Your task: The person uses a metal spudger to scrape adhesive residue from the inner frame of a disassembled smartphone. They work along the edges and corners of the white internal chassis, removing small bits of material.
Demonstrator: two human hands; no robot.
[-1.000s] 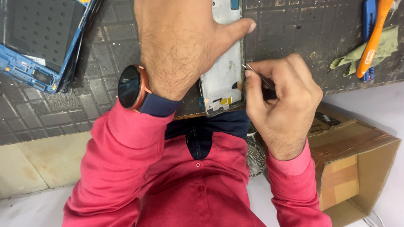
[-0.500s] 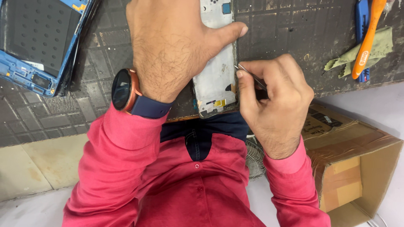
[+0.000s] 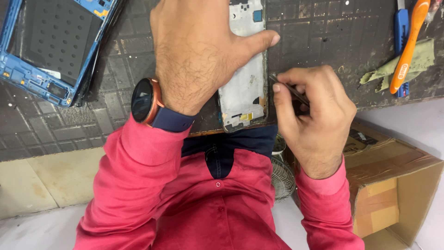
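Right at the edge of the phone frame (image 3: 243, 74), the fingers (image 3: 282, 95) of the right hand (image 3: 312, 118) are pinched shut around a thin dark tool (image 3: 289, 91), whose tip meets the frame's right side about halfway down its length. The left hand (image 3: 199, 51) lies flat over the frame's left part, palm down, with the thumb stretched across to the right rim near the top; its fingers are out of sight past the top of the picture, so how they are spread cannot be told, but the hand presses on the frame rather than closing around it. The frame is pale grey, lies lengthwise on the dark counter (image 3: 323, 37), and its near end reaches the counter's front edge, just above the person's lap. On the left wrist sits a round watch (image 3: 144, 101) with a copper rim and dark blue strap, and both arms wear red sleeves (image 3: 138, 162). Farther left on the counter lies a blue phone shell (image 3: 51, 46) with a black inner panel, well apart from the hands. At the far right lie an orange-handled tool (image 3: 409, 44) and a blue-handled tool (image 3: 401, 28) on a greenish cloth (image 3: 423, 62). Below the counter at the right stands an open cardboard box (image 3: 397, 185).
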